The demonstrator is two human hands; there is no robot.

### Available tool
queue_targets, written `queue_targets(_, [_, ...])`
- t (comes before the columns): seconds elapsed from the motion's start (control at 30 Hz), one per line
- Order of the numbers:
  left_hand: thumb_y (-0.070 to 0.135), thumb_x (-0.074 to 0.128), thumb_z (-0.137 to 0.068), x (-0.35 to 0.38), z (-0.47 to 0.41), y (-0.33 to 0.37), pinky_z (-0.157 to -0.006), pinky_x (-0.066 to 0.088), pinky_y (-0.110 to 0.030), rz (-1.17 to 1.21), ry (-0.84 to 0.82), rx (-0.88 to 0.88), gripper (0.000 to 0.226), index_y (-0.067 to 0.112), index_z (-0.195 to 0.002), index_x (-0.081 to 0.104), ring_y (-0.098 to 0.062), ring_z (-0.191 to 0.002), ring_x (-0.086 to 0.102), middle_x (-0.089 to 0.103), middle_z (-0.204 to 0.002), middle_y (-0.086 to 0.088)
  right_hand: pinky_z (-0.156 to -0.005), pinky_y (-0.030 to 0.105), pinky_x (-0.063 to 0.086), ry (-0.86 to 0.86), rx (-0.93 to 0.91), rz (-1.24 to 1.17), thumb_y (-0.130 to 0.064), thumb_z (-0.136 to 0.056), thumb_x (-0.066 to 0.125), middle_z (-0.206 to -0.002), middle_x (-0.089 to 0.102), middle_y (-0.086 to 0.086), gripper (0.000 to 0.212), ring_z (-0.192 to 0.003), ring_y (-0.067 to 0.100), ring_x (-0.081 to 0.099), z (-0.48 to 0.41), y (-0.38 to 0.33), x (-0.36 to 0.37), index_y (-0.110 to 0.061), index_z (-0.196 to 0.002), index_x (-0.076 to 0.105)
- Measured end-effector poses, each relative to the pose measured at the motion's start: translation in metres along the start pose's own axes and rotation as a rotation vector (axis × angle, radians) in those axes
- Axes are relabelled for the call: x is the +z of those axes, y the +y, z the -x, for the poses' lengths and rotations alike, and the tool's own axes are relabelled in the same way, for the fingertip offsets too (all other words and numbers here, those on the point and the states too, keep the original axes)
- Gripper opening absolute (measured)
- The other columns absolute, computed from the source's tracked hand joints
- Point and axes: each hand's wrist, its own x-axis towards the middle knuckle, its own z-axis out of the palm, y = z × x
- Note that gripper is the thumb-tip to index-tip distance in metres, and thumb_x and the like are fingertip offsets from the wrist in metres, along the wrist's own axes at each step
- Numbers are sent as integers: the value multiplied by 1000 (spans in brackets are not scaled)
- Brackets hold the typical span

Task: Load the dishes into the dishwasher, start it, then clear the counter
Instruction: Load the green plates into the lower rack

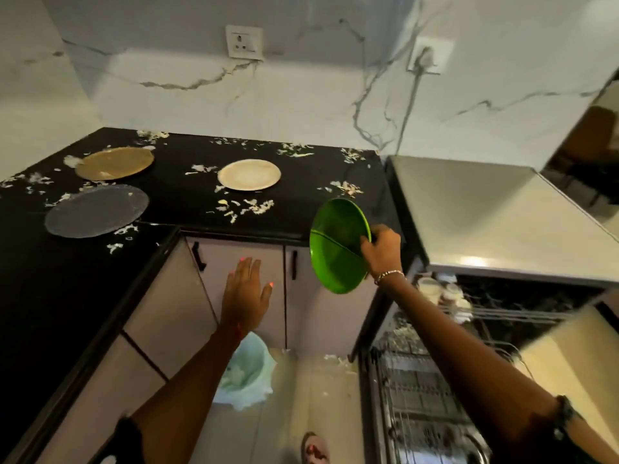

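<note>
My right hand grips the rim of a green divided plate, tilted on edge in front of the counter's corner. My left hand hangs open with straight fingers before the cabinet doors, holding nothing. On the black counter lie a gold plate, a cream plate and a grey plate. The dishwasher stands at the right with its door down and its wire racks pulled out.
White food scraps are strewn over the counter. A bin with a pale blue liner stands on the floor below my left arm. Small white containers sit in the upper rack. A wall socket is behind.
</note>
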Motion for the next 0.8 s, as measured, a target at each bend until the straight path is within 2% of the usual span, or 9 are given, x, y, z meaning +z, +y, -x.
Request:
queue_targets(0.1, [39, 36, -82, 28, 29, 28, -106, 28, -53, 26, -68, 36, 67, -6, -131, 44, -42, -130, 36, 43, -137, -28, -74, 35, 39, 6, 63, 32, 3, -79, 55, -92, 65, 30, 18, -87, 40, 60, 33, 33, -32, 15, -90, 65])
queue_targets(0.17, [43, 31, -82, 48, 45, 49, -108, 25, -50, 38, -126, 83, 71, -5, -133, 42, -41, -133, 33, 40, -139, -26, -73, 38, 39, 1, 88, 86, -4, -79, 51, -90, 64, 31, 25, -85, 41, 59, 55, 57, -57, 15, -87, 64])
queue_targets(0.23, [42, 32, -83, 69, 60, 70, -111, 21, -46, 54, -168, 119, 69, -2, -136, 39, -37, -136, 28, 36, -143, -23, -72, 38, 39, -27, 94, 135, -13, -70, 45, -87, 63, 32, 37, -83, 42, 58, 75, 81, -79, 15, -85, 64])
queue_targets(0.33, [43, 31, -84, 100, 78, 106, -113, 18, -43, 68, -233, 197, 69, 0, -138, 37, -35, -138, 25, 34, -145, -21, -73, 38, 39, -29, 167, 198, -14, -66, 43, -87, 62, 31, 40, -83, 42, 58, 104, 123, -112, 15, -84, 63])
queue_targets(0.43, [44, 28, -84, 129, 94, 140, -114, 14, -40, 72, -323, 253, 70, 4, -141, 32, -31, -141, 18, 28, -149, -16, -72, 37, 41, -21, 278, 240, -9, -73, 49, -86, 64, 29, 28, -81, 38, 60, 131, 168, -144, 12, -86, 63])
queue_targets(0.57, [41, 35, -84, 170, 112, 182, -112, 21, -44, 86, -383, 316, 66, 1, -137, 38, -36, -138, 25, 35, -145, -20, -71, 42, 47, 18, 424, 243, 5, -80, 53, -83, 65, 29, 16, -75, 35, 61, 155, 231, -186, 11, -90, 64])
queue_targets(0.67, [32, 44, -88, 208, 123, 208, -112, 20, -44, 76, -418, 322, 60, -2, -137, 37, -37, -138, 24, 34, -145, -22, -68, 36, 43, 48, 510, 287, 4, -82, 53, -86, 64, 28, 15, -81, 37, 60, 166, 279, -215, 11, -92, 61])
queue_targets(0.8, [30, 45, -94, 272, 146, 233, -115, 9, -34, 114, -429, 254, 58, 4, -143, 28, -29, -143, 10, 20, -153, -14, -67, 24, 38, -6, 618, 302, 3, -85, 51, -93, 64, 24, 19, -75, 25, 55, 166, 358, -243, 8, -101, 60])
